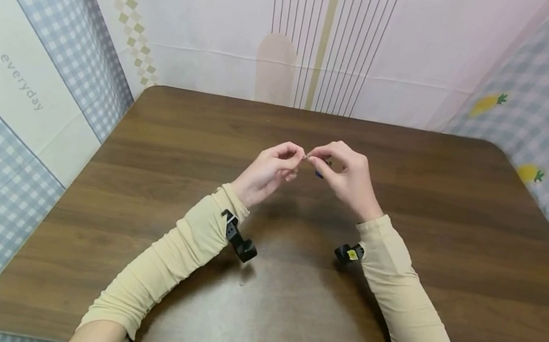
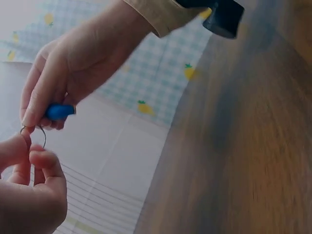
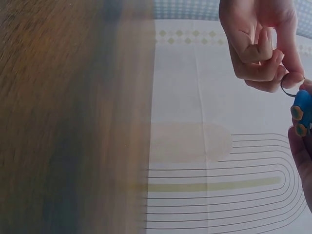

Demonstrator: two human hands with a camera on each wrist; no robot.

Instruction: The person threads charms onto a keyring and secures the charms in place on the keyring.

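Two hands are up in the air over the middle of a brown wooden table [image 1: 392,312], and they meet at the fingertips. Between them is a thin metal ring [image 2: 40,137] — so small you can hardly see it from above. The left hand [image 1: 270,171] pinches the ring with its thumb and first finger, and its other fingers are curled in. The right hand [image 1: 347,177] pinches the same ring from the other side, and it also holds a little blue thing [image 2: 60,111] tucked under its fingers. The blue thing sits right beside the ring, but I cannot tell if the two are joined. Both arms wear long cream sleeves [image 1: 166,265], and a small black camera [image 1: 240,240] is strapped on each wrist. Behind the table hangs a pale cloth [image 1: 214,9] with curved lines on it.
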